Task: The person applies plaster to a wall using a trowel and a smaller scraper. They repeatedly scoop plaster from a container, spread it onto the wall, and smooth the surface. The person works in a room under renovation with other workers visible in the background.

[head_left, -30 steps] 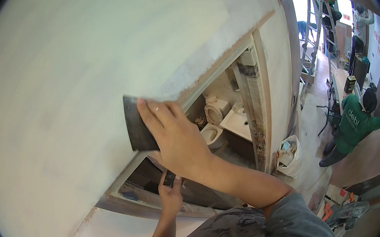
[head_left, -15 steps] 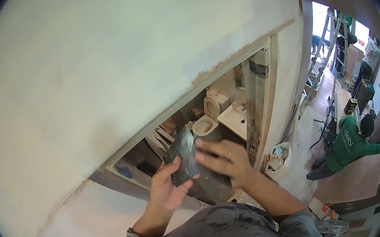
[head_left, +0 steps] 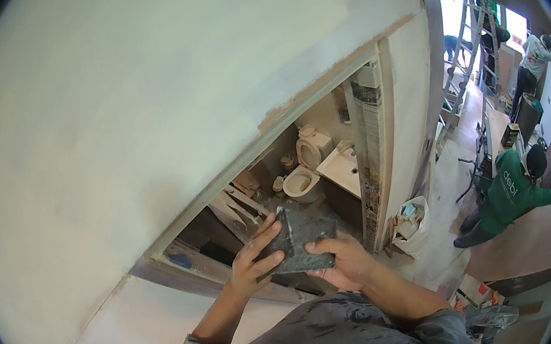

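Both hands hold a dark grey, dust-smeared sheet of sandpaper [head_left: 305, 240] in front of my body. My left hand [head_left: 255, 259] grips its left edge, with fingers lying over the near face. On the right edge my right hand [head_left: 341, 260] pinches it, thumb on top and the other fingers underneath. The sheet is roughly rectangular and tilted, with pale white marks on it. Whether it is one layer or folded, I cannot tell. To the left a large smooth off-white wall surface [head_left: 129, 87] rises beside the hands.
Beyond the hands, a doorway frame [head_left: 215, 192] opens onto a room with a toilet [head_left: 303, 183], a washbasin [head_left: 344, 169] and scrap boards. A white sack [head_left: 411, 225] stands to the right. A person in green [head_left: 508, 192] works farther off, near a stepladder [head_left: 463, 71] and other people.
My right hand has gone from a blurred sweep over the sheet to gripping its right edge. The sheet has turned and now lies broader between both hands, slightly lower.
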Motion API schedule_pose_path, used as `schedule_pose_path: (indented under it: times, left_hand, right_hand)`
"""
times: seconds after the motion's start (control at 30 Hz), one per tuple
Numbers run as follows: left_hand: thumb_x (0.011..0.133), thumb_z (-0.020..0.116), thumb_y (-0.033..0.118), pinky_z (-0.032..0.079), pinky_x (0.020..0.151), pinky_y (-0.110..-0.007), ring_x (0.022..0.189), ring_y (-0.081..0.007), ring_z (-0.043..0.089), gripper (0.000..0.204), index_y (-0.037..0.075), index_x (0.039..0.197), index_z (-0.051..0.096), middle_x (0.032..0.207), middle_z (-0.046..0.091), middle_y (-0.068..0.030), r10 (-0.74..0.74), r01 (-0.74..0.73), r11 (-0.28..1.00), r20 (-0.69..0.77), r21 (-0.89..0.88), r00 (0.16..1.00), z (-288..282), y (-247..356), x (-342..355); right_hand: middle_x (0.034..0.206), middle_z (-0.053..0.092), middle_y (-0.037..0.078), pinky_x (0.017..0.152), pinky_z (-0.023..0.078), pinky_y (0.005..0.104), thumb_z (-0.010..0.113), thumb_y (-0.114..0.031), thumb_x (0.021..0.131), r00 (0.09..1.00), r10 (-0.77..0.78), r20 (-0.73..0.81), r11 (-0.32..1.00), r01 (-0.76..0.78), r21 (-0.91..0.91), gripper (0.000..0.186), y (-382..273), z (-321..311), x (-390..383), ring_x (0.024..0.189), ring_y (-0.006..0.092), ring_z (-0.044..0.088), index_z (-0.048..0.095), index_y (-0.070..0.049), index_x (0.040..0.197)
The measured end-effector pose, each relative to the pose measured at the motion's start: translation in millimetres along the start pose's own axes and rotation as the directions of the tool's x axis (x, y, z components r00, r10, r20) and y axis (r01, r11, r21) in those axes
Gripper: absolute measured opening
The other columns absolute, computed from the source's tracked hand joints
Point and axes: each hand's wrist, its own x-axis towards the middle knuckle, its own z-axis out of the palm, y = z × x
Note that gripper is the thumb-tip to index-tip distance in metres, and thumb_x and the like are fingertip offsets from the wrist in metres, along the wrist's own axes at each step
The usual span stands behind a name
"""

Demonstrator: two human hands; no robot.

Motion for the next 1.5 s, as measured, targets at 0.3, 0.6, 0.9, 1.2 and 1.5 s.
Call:
schedule_pose_path:
  times: [0.3,0.6,0.9,1.2,1.5]
  left_hand:
    - [0.081,0.049,-0.024,0.049,0.109,-0.043,0.133,-0.0374,0.055,0.067,0.012,0.136,0.061,0.144,0.056,-0.0167,-0.490,0.461,0.860,0.099,0.220,0.866,-1,-9,-46]
    - [0.096,0.049,-0.013,0.046,0.109,-0.037,0.129,-0.0299,0.060,0.047,0.005,0.139,0.058,0.138,0.062,-0.0164,-0.632,0.631,0.775,0.043,0.042,0.774,38,3,-57]
    - [0.100,0.048,-0.005,0.045,0.109,-0.038,0.131,-0.0306,0.058,0.042,0.006,0.140,0.058,0.139,0.062,-0.0168,-0.709,0.704,0.705,0.061,0.090,0.702,34,8,-64]
    - [0.102,0.047,-0.002,0.045,0.109,-0.038,0.130,-0.0323,0.058,0.040,0.004,0.140,0.057,0.139,0.061,-0.0174,-0.762,0.757,0.648,0.106,0.083,0.639,32,2,-75]
    - [0.102,0.046,-0.003,0.044,0.109,-0.038,0.130,-0.0321,0.059,0.038,0.001,0.138,0.057,0.138,0.062,-0.0180,-0.695,0.688,0.719,0.143,0.100,0.705,27,-4,-62]
  right_hand:
    - [0.099,0.067,0.010,0.061,0.054,0.0347,0.063,-0.015,0.093,0.824,-0.561,0.078,0.496,0.411,-0.765,0.035,-104,2,18,0.082,0.0179,0.064,0.058,0.001,0.123]
    - [0.129,0.061,0.021,0.102,0.046,0.0464,0.050,-0.011,0.089,0.250,-0.846,0.472,-0.459,0.112,-0.881,0.049,-277,15,90,0.118,0.0408,0.058,0.057,0.000,0.136]
    - [0.131,0.060,0.016,0.101,0.048,0.0465,0.051,-0.011,0.089,0.226,-0.869,0.440,-0.448,0.017,-0.894,0.045,-286,27,119,0.116,0.0390,0.060,0.060,-0.003,0.132]
    - [0.127,0.059,0.016,0.098,0.050,0.0446,0.058,-0.010,0.084,0.258,-0.856,0.448,-0.417,0.168,-0.893,0.052,-237,46,112,0.113,0.0378,0.061,0.057,-0.003,0.136]
    - [0.133,0.049,0.016,0.094,0.055,0.0434,0.077,-0.009,0.073,0.324,-0.778,0.539,-0.498,0.205,-0.843,0.081,-119,93,98,0.120,0.0346,0.052,0.041,0.004,0.144]
